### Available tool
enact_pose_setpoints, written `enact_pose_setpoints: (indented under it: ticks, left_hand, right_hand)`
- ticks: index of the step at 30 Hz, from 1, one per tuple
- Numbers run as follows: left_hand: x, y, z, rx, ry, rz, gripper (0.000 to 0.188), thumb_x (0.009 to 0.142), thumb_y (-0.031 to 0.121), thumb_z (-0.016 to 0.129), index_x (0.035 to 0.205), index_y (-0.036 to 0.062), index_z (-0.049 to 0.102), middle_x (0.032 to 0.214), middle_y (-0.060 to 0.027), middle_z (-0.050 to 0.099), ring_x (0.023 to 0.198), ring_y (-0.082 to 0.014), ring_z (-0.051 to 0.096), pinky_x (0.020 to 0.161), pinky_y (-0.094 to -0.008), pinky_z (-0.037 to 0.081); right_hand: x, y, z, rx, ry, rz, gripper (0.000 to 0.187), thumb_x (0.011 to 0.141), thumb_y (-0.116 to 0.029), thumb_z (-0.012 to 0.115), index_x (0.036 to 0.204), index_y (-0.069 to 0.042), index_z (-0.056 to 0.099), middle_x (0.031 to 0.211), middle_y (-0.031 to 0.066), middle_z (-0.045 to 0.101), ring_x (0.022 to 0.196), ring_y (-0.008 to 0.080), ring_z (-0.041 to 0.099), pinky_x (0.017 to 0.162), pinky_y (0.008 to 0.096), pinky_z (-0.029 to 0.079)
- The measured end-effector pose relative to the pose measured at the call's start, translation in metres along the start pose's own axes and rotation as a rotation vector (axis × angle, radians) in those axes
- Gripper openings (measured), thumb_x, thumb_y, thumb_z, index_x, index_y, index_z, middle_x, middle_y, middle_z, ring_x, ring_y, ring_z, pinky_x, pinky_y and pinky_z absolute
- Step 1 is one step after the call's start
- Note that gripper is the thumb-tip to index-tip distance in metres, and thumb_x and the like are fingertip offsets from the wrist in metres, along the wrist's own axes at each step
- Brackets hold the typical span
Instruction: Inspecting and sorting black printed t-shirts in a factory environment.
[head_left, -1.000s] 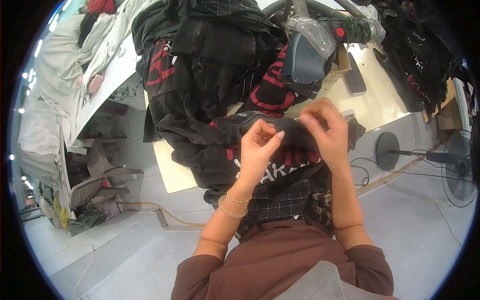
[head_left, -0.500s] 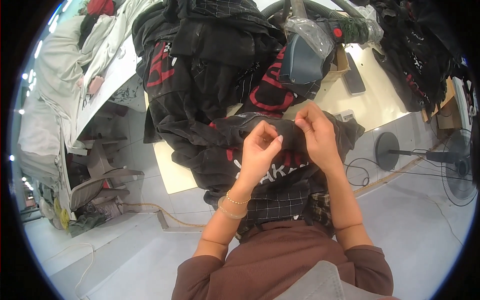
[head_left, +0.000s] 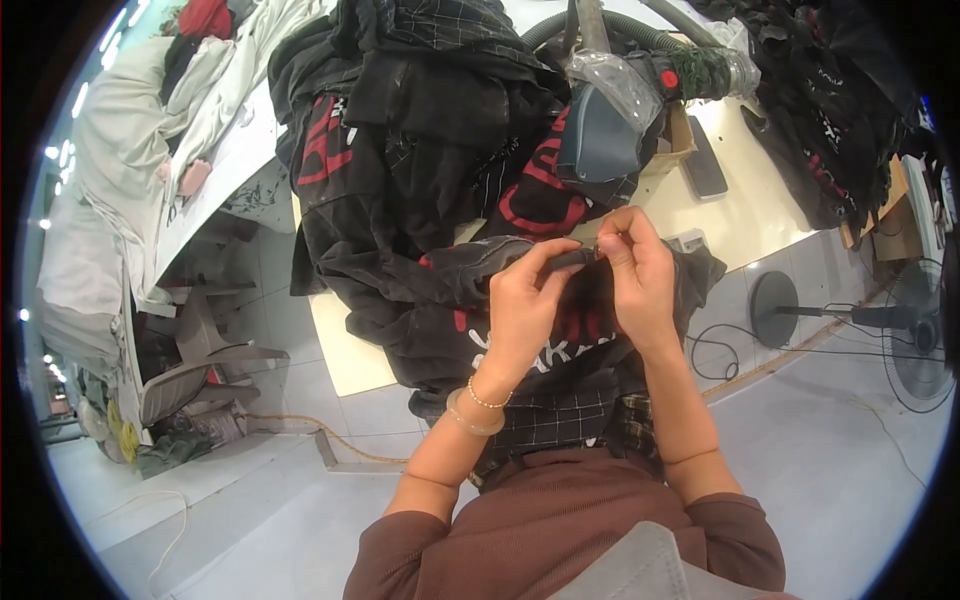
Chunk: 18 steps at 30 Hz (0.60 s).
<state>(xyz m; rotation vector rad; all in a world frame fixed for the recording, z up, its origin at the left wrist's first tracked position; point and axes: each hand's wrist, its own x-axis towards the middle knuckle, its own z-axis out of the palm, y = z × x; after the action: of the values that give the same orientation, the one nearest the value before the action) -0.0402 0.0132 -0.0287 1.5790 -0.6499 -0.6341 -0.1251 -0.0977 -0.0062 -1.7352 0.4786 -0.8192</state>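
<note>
A black garment with red and white lettering lies across my lap and the table's near edge. My left hand is closed, thumb against forefinger, on a narrow dark fold of it. Close beside it on the right, my right hand is pinched at the end of that fold. Whatever is between the right fingertips is too small to make out. The fingertips of both hands nearly meet above the garment.
A heap of black garments covers the table's left part. Behind my hands stand a blue-grey machine head wrapped in plastic, a cardboard box and a dark phone. More black clothes and a fan are at right.
My left hand has moved slightly right, closer to the right fingertips, and a narrow dark fold now shows between them. My right hand stays nearly in place.
</note>
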Motion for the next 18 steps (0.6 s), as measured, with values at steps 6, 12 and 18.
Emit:
enact_pose_setpoints:
  ticks: [6,12,18]
  left_hand:
    - [0.017,0.006,0.005,-0.206,0.165,0.158,0.015,0.087,-0.006,0.065,0.101,-0.0017,0.063,0.088,-0.0014,0.067,0.078,-0.0032,0.058,0.068,-0.0164,0.045]
    - [0.034,0.019,0.004,-0.289,0.204,0.210,0.011,0.087,-0.006,0.065,0.096,-0.0023,0.060,0.088,-0.0034,0.066,0.081,-0.0058,0.060,0.072,-0.0194,0.048]
    - [0.037,0.029,0.001,-0.325,0.214,0.174,0.009,0.088,0.000,0.068,0.093,-0.0009,0.060,0.086,-0.0023,0.066,0.077,-0.0038,0.058,0.068,-0.0175,0.046]
  right_hand:
    - [0.006,0.003,-0.008,-0.049,0.110,-0.029,0.017,0.090,-0.014,0.065,0.098,-0.002,0.057,0.086,0.0029,0.057,0.083,0.0147,0.052,0.077,0.0264,0.041]
    - [0.007,0.002,-0.007,-0.325,0.114,-0.042,0.027,0.083,-0.023,0.074,0.100,-0.004,0.063,0.095,0.0041,0.061,0.095,0.0216,0.053,0.091,0.0332,0.036]
    - [0.010,-0.002,-0.004,-0.276,0.149,-0.055,0.024,0.081,-0.021,0.075,0.092,-0.003,0.065,0.089,0.0047,0.062,0.090,0.0217,0.055,0.089,0.0329,0.036]
